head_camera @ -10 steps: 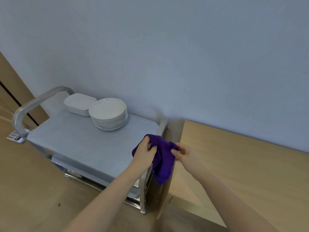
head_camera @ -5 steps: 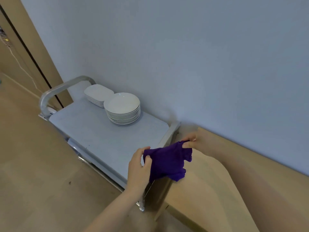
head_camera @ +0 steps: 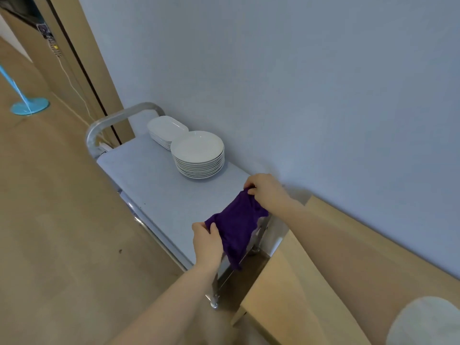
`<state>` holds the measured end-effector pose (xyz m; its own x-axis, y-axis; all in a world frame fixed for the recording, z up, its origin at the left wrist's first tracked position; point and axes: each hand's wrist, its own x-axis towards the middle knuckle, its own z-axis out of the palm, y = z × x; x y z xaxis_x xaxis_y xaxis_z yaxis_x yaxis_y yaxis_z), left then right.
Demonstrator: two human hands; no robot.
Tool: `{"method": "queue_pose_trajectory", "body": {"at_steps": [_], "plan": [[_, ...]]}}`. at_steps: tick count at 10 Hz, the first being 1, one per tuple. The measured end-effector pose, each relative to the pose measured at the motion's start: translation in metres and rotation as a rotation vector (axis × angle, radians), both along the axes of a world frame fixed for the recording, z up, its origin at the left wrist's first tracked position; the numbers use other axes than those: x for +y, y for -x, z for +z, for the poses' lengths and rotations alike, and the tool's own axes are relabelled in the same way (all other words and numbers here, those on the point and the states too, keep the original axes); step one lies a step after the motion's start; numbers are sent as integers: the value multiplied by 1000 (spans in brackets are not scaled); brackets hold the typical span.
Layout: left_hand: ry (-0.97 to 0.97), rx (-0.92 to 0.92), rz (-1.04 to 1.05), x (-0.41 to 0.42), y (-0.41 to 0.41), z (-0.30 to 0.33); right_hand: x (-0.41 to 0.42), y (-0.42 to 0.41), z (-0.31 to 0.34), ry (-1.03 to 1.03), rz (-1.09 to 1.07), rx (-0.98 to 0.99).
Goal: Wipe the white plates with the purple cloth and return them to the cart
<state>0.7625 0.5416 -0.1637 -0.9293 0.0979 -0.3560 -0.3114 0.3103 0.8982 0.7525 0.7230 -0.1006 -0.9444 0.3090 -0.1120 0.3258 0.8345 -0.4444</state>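
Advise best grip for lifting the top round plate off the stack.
Top round white plate: pinch its raised near rim from the open cart side, since the wall blocks the far side and the stack of square white plates crowds the left. Probably one hand.

Soft, even, cool light fills the room, moderately bright, with no glare. The wall (head_camera: 311, 83) shows a gentle falloff, darker toward the upper corner. A faint shadow sits on it behind the stacked plates (head_camera: 198, 155). Straight lines such as the door frame (head_camera: 82, 61) lean strongly from wide-angle distortion. Near the lower edge the forearms go soft and smeared.
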Motion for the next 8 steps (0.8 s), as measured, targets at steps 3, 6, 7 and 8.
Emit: {"method": "queue_pose_trajectory", "body": {"at_steps": [3, 6, 7, 8], "plan": [[496, 454, -403, 3, 7, -20, -30, -10, -69, -27, 68, 10], [560, 490, -793, 11, 3, -54, -35, -30, -100, -383, 212, -40], [548, 521, -773, 9, 3, -53, -34, -30, -96, -337, 179, -11], [595, 573, -784, 10, 11, -45, -33, -33, -88, -280, 154, 20]]}}
